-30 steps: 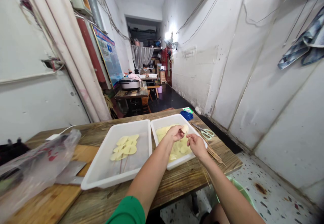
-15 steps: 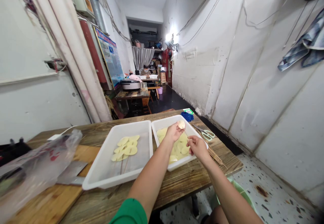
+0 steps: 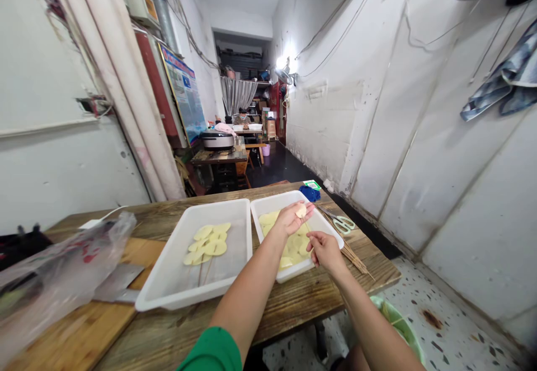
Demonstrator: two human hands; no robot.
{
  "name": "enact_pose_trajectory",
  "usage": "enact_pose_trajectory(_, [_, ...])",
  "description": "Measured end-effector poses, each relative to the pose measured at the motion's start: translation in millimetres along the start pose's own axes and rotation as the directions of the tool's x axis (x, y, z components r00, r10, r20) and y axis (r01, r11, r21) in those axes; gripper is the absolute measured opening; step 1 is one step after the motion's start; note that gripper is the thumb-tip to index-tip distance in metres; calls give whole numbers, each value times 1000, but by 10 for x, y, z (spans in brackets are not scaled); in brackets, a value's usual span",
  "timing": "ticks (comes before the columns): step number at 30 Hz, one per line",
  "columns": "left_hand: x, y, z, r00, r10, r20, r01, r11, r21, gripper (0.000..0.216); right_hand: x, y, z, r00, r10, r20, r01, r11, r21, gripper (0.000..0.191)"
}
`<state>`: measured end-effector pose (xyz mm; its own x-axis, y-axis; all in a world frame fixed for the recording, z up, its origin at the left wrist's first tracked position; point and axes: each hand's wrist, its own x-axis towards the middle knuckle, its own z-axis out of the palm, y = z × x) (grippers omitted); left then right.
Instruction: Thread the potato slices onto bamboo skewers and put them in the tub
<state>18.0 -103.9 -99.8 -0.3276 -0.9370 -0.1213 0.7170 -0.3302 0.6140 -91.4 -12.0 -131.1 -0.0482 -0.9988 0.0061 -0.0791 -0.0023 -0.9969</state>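
Note:
My left hand (image 3: 291, 218) holds a pale potato slice (image 3: 300, 210) above the right white tray (image 3: 268, 202), which is full of loose potato slices (image 3: 293, 245). My right hand (image 3: 323, 246) is closed on a thin bamboo skewer (image 3: 310, 233) whose tip points up at the slice. The left white tray (image 3: 168, 292) holds two finished skewers of potato slices (image 3: 208, 242). Both trays stand side by side on the wooden table (image 3: 293, 298).
A bundle of bamboo skewers (image 3: 354, 258) and pale green scissors (image 3: 344, 224) lie right of the trays. A cleaver (image 3: 113, 286), a cutting board (image 3: 75, 332) and a plastic bag (image 3: 59, 276) sit at the left. A green basin (image 3: 398, 332) is under the table edge. A person sits far down the corridor (image 3: 241, 116).
My left hand has turned palm up, showing the slice. My right hand has dropped slightly toward me with the skewer.

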Motion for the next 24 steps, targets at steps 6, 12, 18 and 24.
enact_pose_trajectory(6, [3,-65,32,998,55,22,-56,996,72,4,44,28,7,1000,5,-14,-5,1000,26,28])
enact_pose_trajectory(12, [-17,-36,37,998,32,59,-42,985,167,3,76,-68,4,1000,26,-9,-26,997,76,19])
enact_pose_trajectory(18, [-35,-18,52,996,44,79,-56,987,153,5,95,-85,2,1000,15,0,-14,992,129,13])
enact_pose_trajectory(24, [-66,-135,89,975,-91,203,28,955,294,13,290,-134,9,998,-38,-54,48,980,192,12])
